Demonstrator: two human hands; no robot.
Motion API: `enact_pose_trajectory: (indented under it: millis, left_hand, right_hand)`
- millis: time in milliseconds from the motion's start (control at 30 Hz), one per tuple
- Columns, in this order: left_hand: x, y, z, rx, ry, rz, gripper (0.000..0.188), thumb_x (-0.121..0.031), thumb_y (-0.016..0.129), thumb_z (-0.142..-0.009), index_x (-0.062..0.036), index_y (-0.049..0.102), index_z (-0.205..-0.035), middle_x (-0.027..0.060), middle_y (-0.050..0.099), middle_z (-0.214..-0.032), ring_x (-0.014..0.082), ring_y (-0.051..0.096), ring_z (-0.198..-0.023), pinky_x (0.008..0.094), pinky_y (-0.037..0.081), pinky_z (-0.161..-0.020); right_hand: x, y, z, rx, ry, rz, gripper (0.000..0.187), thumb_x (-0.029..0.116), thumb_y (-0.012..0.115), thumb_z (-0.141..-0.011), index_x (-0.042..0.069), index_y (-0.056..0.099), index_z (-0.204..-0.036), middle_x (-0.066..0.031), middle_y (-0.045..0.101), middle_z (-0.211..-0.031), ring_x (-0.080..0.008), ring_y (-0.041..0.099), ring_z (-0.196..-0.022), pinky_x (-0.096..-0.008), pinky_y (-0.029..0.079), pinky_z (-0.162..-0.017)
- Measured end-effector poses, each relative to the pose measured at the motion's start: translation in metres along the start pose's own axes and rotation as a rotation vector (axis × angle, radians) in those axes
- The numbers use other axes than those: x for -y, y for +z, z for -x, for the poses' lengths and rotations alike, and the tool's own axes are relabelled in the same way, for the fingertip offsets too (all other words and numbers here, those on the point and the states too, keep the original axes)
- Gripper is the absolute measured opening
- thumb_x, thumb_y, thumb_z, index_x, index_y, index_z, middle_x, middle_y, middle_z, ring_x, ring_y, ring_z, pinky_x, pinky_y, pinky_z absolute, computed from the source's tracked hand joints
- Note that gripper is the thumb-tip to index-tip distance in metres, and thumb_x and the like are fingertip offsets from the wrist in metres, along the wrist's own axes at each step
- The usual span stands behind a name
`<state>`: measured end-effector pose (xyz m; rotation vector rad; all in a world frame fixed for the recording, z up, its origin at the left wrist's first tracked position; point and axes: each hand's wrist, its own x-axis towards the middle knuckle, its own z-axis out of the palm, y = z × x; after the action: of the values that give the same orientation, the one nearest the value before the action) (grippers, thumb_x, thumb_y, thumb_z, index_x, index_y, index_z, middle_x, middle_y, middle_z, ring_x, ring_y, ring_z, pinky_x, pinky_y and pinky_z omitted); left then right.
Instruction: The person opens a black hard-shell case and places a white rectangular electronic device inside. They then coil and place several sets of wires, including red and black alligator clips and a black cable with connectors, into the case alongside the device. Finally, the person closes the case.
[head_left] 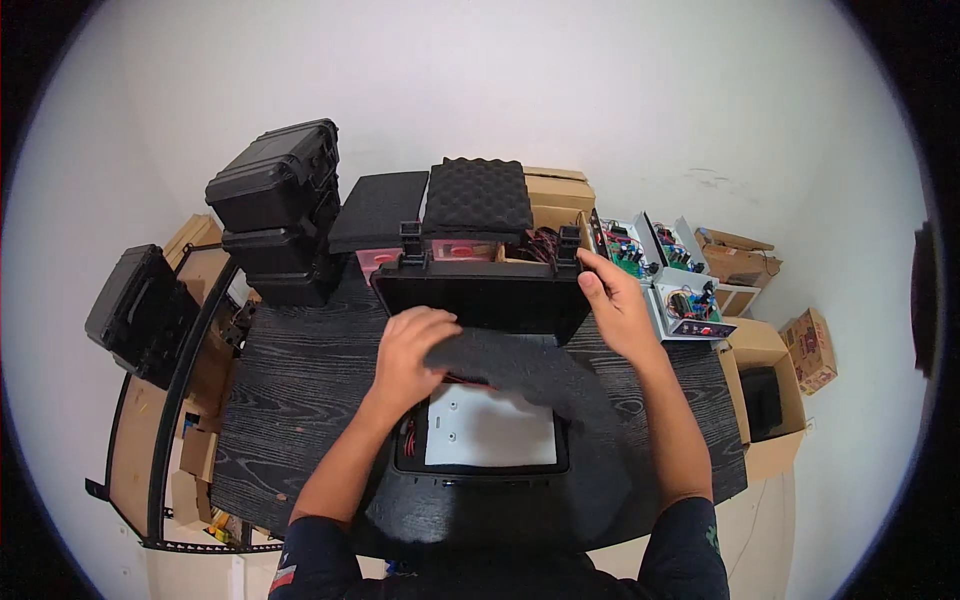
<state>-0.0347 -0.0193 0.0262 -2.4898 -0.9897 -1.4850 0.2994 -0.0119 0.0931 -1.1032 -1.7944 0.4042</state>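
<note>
A black hard plastic case [480,475] sits on the table in front of me, with its lid [470,300] raised. Inside the base lies a white metal box [488,440], and red and black wires show at its left side. My left hand [405,358] grips a dark grey foam sheet [515,362] by its left end. The sheet bends across the opening and is blurred, hiding the back of the base. My right hand [622,305] holds the lid's upper right corner, next to a latch, with the thumb over the edge.
Black cases [275,190] are stacked at the back left; another black case [145,315] stands on a shelf beside the table [290,400]. Foam pads [478,195] lie on pink bins behind the lid. Open electronics units [690,305] stand at right, near a cardboard box [770,460].
</note>
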Motion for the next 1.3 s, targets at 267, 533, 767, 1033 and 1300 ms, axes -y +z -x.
enact_pose_trajectory:
  millis: [267, 533, 767, 1033, 1300]
  left_hand:
    - [0.020, 0.010, -0.028, -0.188, -0.245, -0.250, 0.040, -0.009, 0.091, -0.078, -0.0008, 0.069, -0.111, 0.0144, 0.072, -0.103, 0.0352, 0.069, -0.098, 0.0454, 0.052, -0.092]
    - [-0.008, 0.026, -0.005, 0.153, 0.316, -0.271, 0.028, -0.021, 0.080, -0.085, -0.0082, 0.070, -0.108, 0.0054, 0.067, -0.100, 0.0245, 0.064, -0.095, 0.0393, 0.049, -0.080]
    - [-0.017, 0.050, 0.012, 0.606, -0.076, -0.211, 0.030, -0.028, 0.074, -0.093, -0.0060, 0.078, -0.112, 0.0084, 0.075, -0.108, 0.0273, 0.068, -0.103, 0.0422, 0.049, -0.090]
    - [-0.008, 0.056, 0.016, 0.623, -0.166, -0.049, 0.020, -0.019, 0.071, -0.095, -0.0082, 0.081, -0.109, 0.0077, 0.076, -0.104, 0.0285, 0.069, -0.106, 0.0450, 0.049, -0.093]
    - [-0.015, 0.061, 0.010, 0.661, -0.307, -0.116, 0.014, -0.018, 0.075, -0.091, -0.0109, 0.082, -0.101, 0.0079, 0.075, -0.098, 0.0305, 0.073, -0.098, 0.0447, 0.055, -0.086]
  right_hand:
    - [-0.036, -0.002, -0.010, 0.099, -0.170, -0.399, 0.082, 0.056, 0.054, -0.109, 0.004, 0.029, -0.168, -0.0181, 0.047, -0.161, -0.0286, 0.044, -0.150, -0.0408, 0.030, -0.126]
    - [-0.043, 0.023, -0.020, 0.017, -0.038, -0.291, 0.085, 0.002, 0.083, -0.089, 0.006, 0.037, -0.161, -0.0169, 0.055, -0.151, -0.0234, 0.054, -0.139, -0.0370, 0.043, -0.117]
    - [-0.045, 0.030, -0.024, -0.020, 0.008, -0.278, 0.076, -0.002, 0.079, -0.090, 0.006, 0.042, -0.155, -0.0173, 0.060, -0.144, -0.0225, 0.059, -0.131, -0.0352, 0.047, -0.112]
    - [-0.059, 0.031, -0.026, -0.044, -0.003, -0.243, 0.075, -0.001, 0.079, -0.090, 0.006, 0.042, -0.155, -0.0195, 0.062, -0.140, -0.0262, 0.062, -0.129, -0.0365, 0.048, -0.111]
    - [-0.055, 0.032, -0.027, -0.054, -0.025, -0.239, 0.075, 0.000, 0.080, -0.090, 0.006, 0.042, -0.154, -0.0196, 0.063, -0.140, -0.0263, 0.062, -0.128, -0.0380, 0.049, -0.111]
